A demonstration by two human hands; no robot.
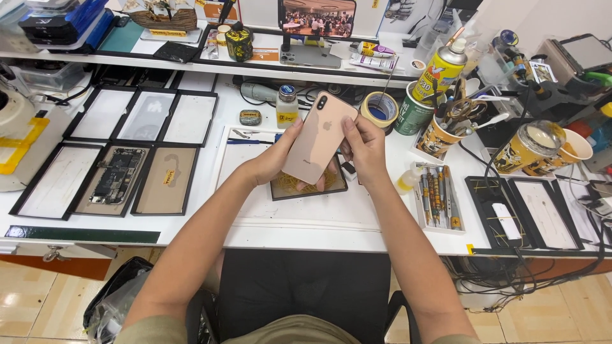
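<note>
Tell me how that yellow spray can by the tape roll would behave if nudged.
The yellow spray can stands tall and narrow, so it would probably tip rather than slide. Its round body would likely roll once down. The scissors cup and green tin crowd it, so it may knock into them.

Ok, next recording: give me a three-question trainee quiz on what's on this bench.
1. True or false: both hands hold the gold phone with its back side up.
2. What lies on the mat directly under the phone? A) a roll of tape B) a dark tray with yellowish bits C) scissors
3. Which hand grips the phone's upper right edge?

Key:
1. True: the left hand and right hand both hold it, and the camera lens faces up.
2. B, the dark tray.
3. The right hand.
</note>
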